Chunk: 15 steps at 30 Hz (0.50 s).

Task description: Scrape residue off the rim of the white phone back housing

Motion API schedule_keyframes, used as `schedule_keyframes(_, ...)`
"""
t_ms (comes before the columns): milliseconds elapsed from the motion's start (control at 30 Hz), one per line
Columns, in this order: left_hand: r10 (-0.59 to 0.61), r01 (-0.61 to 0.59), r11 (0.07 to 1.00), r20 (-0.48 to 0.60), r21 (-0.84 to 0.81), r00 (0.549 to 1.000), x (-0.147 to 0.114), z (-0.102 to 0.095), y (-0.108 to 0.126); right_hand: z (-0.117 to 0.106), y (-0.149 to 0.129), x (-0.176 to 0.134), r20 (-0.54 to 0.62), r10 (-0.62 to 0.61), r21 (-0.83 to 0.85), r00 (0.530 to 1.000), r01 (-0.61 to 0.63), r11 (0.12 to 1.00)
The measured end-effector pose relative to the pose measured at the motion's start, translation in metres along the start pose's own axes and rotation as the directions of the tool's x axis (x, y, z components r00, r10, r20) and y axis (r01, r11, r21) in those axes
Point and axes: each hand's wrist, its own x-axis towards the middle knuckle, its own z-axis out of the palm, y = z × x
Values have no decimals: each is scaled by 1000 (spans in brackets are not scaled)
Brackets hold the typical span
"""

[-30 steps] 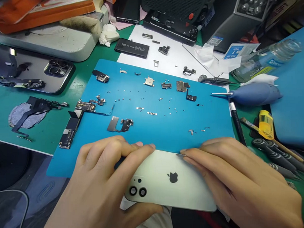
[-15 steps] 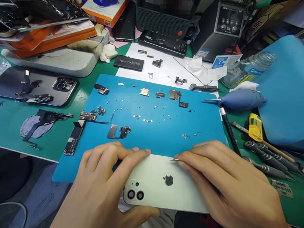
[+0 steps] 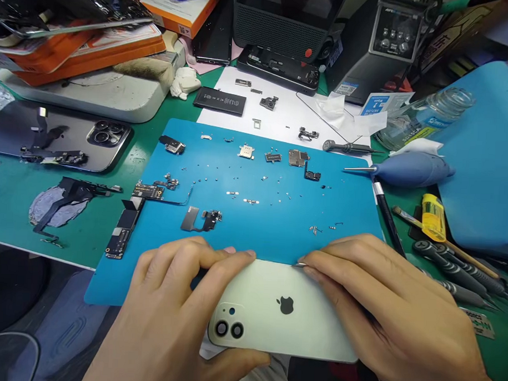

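Note:
A pale green phone back cover (image 3: 267,302), with a dark apple logo and two camera rings, is tilted up at the near edge of the blue mat (image 3: 252,235). My left hand (image 3: 179,304) grips its left end, fingers on the far edge and thumb along the near edge. My right hand (image 3: 383,306) is closed at the far edge, pinching a thin metal piece (image 3: 299,265) whose tip touches the cover's rim. Most of that piece is hidden by my fingers, so I cannot make out its kind.
Small screws and phone parts lie over the mat, with a logic board (image 3: 121,233) at its left. Behind are a battery (image 3: 219,101) and white paper (image 3: 235,120). A blue air blower (image 3: 413,169), screwdrivers (image 3: 451,269) and a glass bottle (image 3: 423,118) stand or lie right.
The view has shifted slightly, so most things sit a little farther right. Both hands keep their hold, and the metal piece now lies flatter along the cover's far edge.

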Motion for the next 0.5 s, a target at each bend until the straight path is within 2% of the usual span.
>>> schedule_keyframes(300,-6,6,1000,27,3,1000,2,-3,3,0,0,5,-11,0,18,1000,1,1000)
schedule_keyframes(500,14,-14,1000,16,15,1000,3,-4,2,1,-4,3,-59,8,8,998,-7,1000)
